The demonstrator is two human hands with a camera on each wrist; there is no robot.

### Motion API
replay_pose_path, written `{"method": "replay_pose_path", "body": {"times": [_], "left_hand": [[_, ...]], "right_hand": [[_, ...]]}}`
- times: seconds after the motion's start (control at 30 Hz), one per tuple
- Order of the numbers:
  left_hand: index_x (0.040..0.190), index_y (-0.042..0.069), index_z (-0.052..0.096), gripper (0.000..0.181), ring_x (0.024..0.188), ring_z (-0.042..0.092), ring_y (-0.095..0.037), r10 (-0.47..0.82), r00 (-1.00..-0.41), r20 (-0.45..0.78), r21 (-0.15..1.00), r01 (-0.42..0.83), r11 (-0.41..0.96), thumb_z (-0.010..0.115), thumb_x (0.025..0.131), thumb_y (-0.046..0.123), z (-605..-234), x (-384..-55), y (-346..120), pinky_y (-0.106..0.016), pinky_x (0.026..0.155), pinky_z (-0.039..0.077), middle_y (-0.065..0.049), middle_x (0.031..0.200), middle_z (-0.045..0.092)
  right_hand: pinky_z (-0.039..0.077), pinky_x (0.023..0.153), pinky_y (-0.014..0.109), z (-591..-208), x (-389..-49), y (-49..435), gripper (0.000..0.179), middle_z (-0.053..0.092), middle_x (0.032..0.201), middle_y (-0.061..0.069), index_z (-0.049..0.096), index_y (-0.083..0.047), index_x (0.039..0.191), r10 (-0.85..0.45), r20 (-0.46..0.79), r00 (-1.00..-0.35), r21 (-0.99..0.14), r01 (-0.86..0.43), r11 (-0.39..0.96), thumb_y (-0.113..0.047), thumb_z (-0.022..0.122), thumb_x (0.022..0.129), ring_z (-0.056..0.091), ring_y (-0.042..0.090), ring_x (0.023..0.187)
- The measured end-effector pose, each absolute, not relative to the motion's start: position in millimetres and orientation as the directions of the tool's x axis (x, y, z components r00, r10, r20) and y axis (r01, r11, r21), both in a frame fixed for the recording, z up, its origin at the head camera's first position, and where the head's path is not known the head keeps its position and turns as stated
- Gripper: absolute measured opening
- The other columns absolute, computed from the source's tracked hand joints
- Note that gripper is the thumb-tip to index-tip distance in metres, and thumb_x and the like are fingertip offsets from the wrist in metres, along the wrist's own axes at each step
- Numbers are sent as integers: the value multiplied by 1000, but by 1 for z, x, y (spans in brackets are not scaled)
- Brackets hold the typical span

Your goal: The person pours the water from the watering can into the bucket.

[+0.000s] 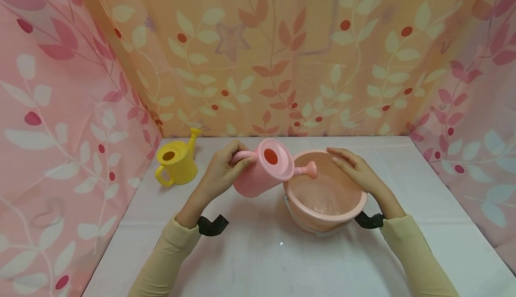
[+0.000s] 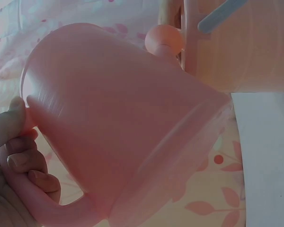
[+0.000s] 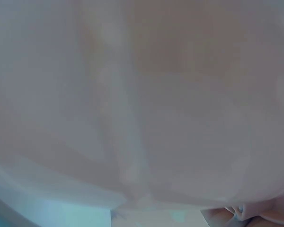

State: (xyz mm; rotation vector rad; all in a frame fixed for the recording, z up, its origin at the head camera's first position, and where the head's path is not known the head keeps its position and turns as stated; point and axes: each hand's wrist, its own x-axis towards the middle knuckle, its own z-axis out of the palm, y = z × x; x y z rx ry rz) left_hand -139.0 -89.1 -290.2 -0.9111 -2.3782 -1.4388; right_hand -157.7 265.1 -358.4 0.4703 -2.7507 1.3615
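A pink watering can (image 1: 262,176) hangs tilted above the table, my left hand (image 1: 223,167) gripping its handle with fingers curled round it, as the left wrist view also shows on the handle (image 2: 26,189). Its peach sprinkler head (image 1: 310,170) points over the inside of a peach bucket (image 1: 296,207). Water (image 1: 326,194) with some bubbles lies in the bucket. On the bucket's right rim rests my right hand (image 1: 359,171), its fingers stretched along the edge. The right wrist view is filled by the blurred bucket wall (image 3: 189,132); the right fingers are hidden there.
A yellow watering can (image 1: 177,167) stands at the back left of the white table (image 1: 258,261). Water drops (image 1: 281,244) dot the tabletop in front of the bucket. Patterned cloth walls (image 1: 266,55) close off the back and both sides.
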Motion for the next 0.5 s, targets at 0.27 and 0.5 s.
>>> {"method": "replay_pose_path", "body": {"times": [0.27, 0.5], "left_hand": [[90, 3, 53, 16, 73, 48, -16, 399, -784, 475, 720, 607, 336, 67, 83, 7, -290, -139, -89, -23, 65, 42, -6, 78, 54], [92, 3, 54, 16, 74, 49, -16, 404, -788, 464, 720, 601, 346, 67, 84, 8, -290, -139, -89, -24, 66, 43, -6, 80, 56]], "right_hand": [[31, 102, 55, -359, -158, 265, 41, 43, 138, 20, 43, 1, 135, -250, 165, -954, -772, -283, 569, -16, 48, 98, 37, 37, 130], [31, 102, 53, -360, -159, 266, 40, 44, 138, 19, 44, 0, 134, -245, 170, -954, -773, -284, 568, -15, 48, 97, 37, 35, 130]]}}
